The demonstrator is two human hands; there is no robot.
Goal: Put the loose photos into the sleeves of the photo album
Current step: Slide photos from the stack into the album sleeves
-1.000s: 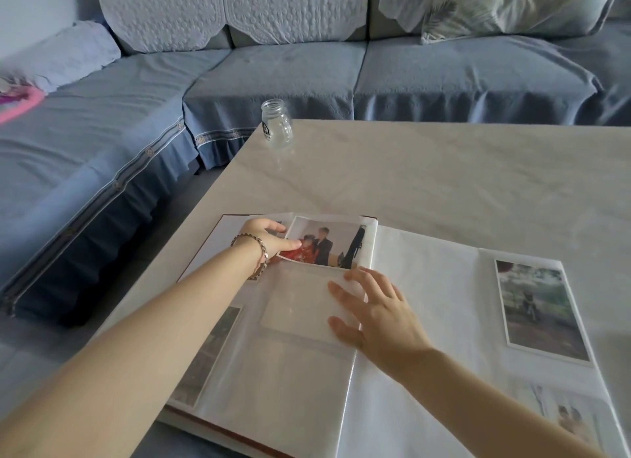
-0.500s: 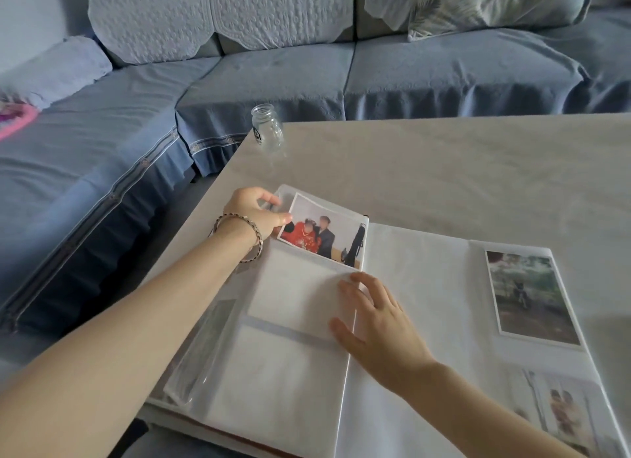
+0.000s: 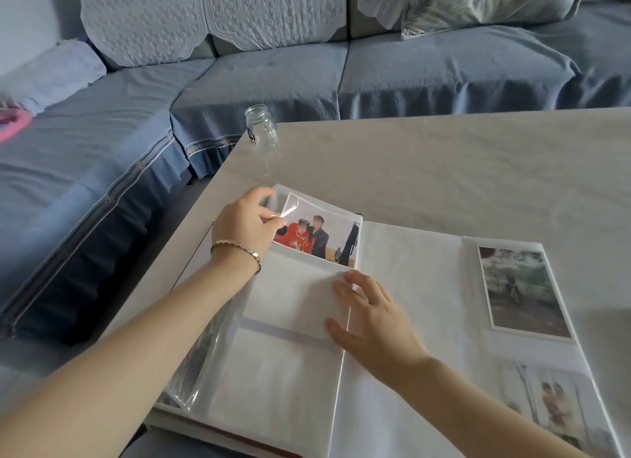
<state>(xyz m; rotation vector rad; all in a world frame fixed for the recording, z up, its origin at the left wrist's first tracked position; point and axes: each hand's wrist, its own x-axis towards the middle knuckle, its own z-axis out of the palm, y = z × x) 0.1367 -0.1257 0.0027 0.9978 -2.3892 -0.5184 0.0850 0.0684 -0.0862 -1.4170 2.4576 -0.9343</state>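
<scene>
A large photo album with white pages [image 3: 409, 286] is lying open on a pale, marble-patterned table [image 3: 444, 170]. The left hand [image 3: 247, 223], wearing a thin beaded bracelet [image 3: 235, 247], is pinching the curled corner of a clear plastic sleeve [image 3: 290, 206] between thumb and fingertips at the far corner of the left page. A glossy print of two people, one in red [image 3: 321, 239], is sitting at the top of that page, tilted slightly. Its upper corner is lying under the lifted film (whether its lower edge is fully inside the pocket is hard to tell). The right hand [image 3: 372, 317] is lying flat with straight, spread fingers, pressing on the same page near the spine, just below the print.

On the right page an outdoor photo in greens and browns [image 3: 522, 290] is sitting in its sleeve, and a blurred photo of figures [image 3: 553, 406] is showing below it. A small clear glass jar [image 3: 261, 126] is standing at the far left corner of the table, well apart from the album. A blue fabric-covered sofa [image 3: 409, 71] is running behind.
</scene>
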